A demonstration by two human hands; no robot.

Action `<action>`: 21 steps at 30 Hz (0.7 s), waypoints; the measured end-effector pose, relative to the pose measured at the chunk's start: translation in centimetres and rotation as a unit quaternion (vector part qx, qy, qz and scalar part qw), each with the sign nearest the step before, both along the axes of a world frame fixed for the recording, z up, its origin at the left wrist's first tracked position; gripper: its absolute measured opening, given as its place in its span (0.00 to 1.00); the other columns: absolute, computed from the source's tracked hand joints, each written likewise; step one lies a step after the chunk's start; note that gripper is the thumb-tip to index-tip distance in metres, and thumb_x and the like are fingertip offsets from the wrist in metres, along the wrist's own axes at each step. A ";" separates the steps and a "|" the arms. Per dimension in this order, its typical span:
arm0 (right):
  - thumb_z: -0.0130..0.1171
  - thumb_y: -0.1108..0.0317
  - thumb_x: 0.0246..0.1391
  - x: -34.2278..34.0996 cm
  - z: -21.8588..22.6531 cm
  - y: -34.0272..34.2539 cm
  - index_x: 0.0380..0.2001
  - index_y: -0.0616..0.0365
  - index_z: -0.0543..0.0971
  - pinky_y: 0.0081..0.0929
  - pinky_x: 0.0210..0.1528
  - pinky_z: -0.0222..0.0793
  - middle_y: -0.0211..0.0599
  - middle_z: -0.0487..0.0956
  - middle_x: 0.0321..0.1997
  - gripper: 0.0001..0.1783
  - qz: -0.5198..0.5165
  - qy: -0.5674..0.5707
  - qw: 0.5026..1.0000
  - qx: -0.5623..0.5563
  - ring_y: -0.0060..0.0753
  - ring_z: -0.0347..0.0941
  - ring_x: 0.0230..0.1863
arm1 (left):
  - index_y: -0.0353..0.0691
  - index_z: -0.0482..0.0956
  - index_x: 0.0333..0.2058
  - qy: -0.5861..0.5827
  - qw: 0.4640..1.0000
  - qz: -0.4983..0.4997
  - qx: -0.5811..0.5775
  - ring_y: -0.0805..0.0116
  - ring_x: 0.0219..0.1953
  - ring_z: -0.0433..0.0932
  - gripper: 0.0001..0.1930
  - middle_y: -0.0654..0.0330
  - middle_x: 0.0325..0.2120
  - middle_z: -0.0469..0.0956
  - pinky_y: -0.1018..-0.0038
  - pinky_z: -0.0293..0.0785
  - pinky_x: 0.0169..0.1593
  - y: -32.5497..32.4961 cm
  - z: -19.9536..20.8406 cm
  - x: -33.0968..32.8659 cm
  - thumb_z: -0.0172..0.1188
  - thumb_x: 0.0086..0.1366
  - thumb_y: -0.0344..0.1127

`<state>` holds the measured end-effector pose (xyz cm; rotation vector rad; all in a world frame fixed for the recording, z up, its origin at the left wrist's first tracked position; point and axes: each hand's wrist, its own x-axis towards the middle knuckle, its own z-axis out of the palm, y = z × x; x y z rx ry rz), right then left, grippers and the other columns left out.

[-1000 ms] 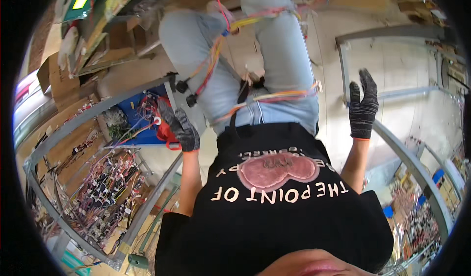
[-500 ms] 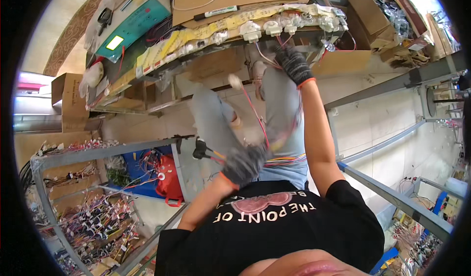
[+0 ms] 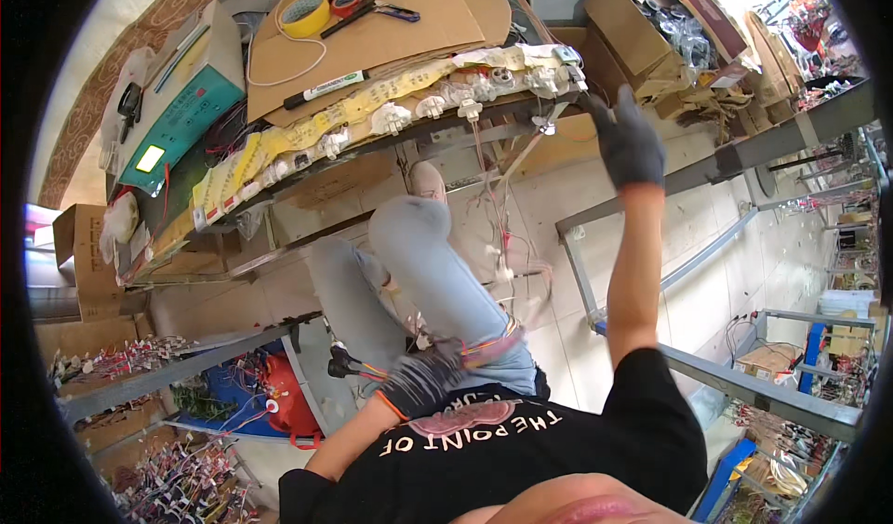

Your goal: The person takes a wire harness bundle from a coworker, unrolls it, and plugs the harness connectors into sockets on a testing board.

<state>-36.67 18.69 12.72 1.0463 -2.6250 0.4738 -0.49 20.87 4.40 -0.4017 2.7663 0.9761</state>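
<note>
My left hand, in a grey and black glove with an orange cuff, is closed over my lap around a wire harness of several colours. A black connector on short wires sticks out on its left side. My right hand, gloved the same way, is raised off the right end of the bench, fingers apart, with nothing visible in it. Left of it, white connectors line the bench's front edge. Thin wires hang from there toward my knees, blurred at their lower end.
On the bench lie a cardboard sheet, a marker, yellow tape and a teal box with a lit display. Open cardboard boxes stand at the back right. Metal frames flank me, and wire bundles lie at lower left.
My right hand has let go of the wires by the white connectors and moved right, opening. My left hand stays over my lap with the harness. The view has turned to the right.
</note>
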 end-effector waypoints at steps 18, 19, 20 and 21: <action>0.52 0.62 0.48 -0.1 -8.8 -1.8 0.46 0.61 0.62 0.43 0.39 0.63 0.63 0.70 0.37 0.23 0.179 -0.295 0.939 0.002 0.60 0.66 0.41 | 0.37 0.75 0.28 0.036 0.963 0.267 -0.020 0.56 0.27 0.73 0.10 0.53 0.24 0.74 0.65 0.69 0.32 -2.6 -1.6 7.3 0.57 0.51 0.38; 0.53 0.61 0.47 -0.1 -10.6 0.0 0.43 0.60 0.65 0.42 0.40 0.63 0.61 0.70 0.36 0.21 0.260 -0.359 0.895 0.046 0.60 0.66 0.41 | 0.37 0.75 0.28 0.031 0.935 0.351 0.039 0.56 0.27 0.73 0.09 0.53 0.24 0.74 0.65 0.69 0.32 -2.5 -1.3 7.6 0.59 0.50 0.37; 0.54 0.61 0.47 0.0 -10.5 0.9 0.43 0.60 0.66 0.40 0.41 0.63 0.60 0.70 0.38 0.21 0.339 -0.332 0.877 0.074 0.59 0.65 0.43 | 0.37 0.75 0.29 0.011 0.942 0.336 0.008 0.57 0.28 0.74 0.10 0.54 0.25 0.75 0.68 0.70 0.32 -3.0 -1.4 8.3 0.60 0.48 0.36; 0.54 0.61 0.47 0.2 -10.1 1.4 0.43 0.60 0.66 0.38 0.43 0.63 0.59 0.70 0.40 0.21 0.411 -0.304 0.853 0.101 0.57 0.65 0.45 | 0.37 0.75 0.29 0.008 0.936 0.351 0.010 0.57 0.28 0.74 0.10 0.54 0.25 0.75 0.68 0.70 0.32 -3.3 -1.2 8.2 0.60 0.48 0.36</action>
